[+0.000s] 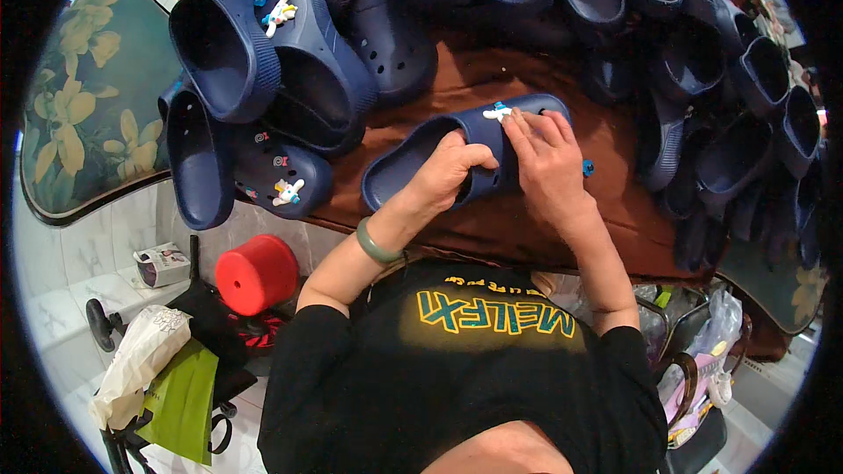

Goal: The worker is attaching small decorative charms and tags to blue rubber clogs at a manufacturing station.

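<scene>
A navy blue foam clog (395, 168) lies sideways in front of me on brown cloth, its toe pointing right. My left hand (452, 168) grips it at the opening, fingers reaching inside and the thumb over the near rim. A green bangle (376, 244) circles that wrist. On the clog's toe sits a small white and blue character charm (498, 112). The fingertips of my right hand (546, 154) close on the charm's edge, its other fingers bent over the toe. Just right of this hand a small blue flower charm (588, 168) lies on the cloth.
Piled navy clogs stand at left, some with charms, like one clog (281, 171); more clogs (689, 61) crowd the right. The brown cloth (492, 233) covers the table between them. Below left are a red stool (256, 274) and a green bag (180, 395).
</scene>
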